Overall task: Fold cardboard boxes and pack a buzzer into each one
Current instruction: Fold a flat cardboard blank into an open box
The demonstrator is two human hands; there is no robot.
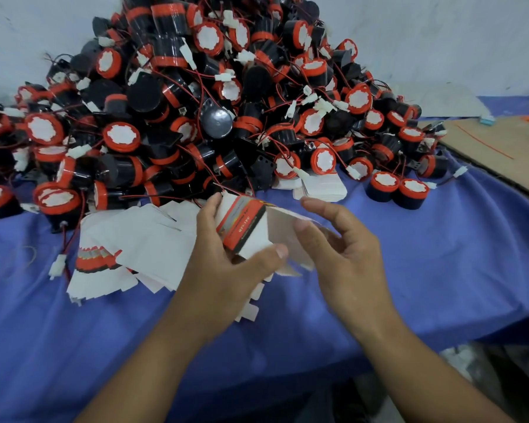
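A big heap of black buzzers (196, 96) with orange-red rims, white faces and thin wires fills the back of the table. In front of it my left hand (223, 261) grips a partly opened cardboard box (245, 224), white with an orange and grey printed side, fingers behind it and thumb across its lower edge. My right hand (345, 248) is at the box's white flap (283, 236), thumb on the flap, fingers curved above it. A fanned stack of flat box blanks (135, 248) lies to the left under my left hand.
Blue cloth (440, 254) covers the table. Two buzzers (397, 189) stand apart at the heap's right foot. A brown board (501, 148) lies at the far right. A loose white connector on a red wire (57, 265) rests left of the blanks.
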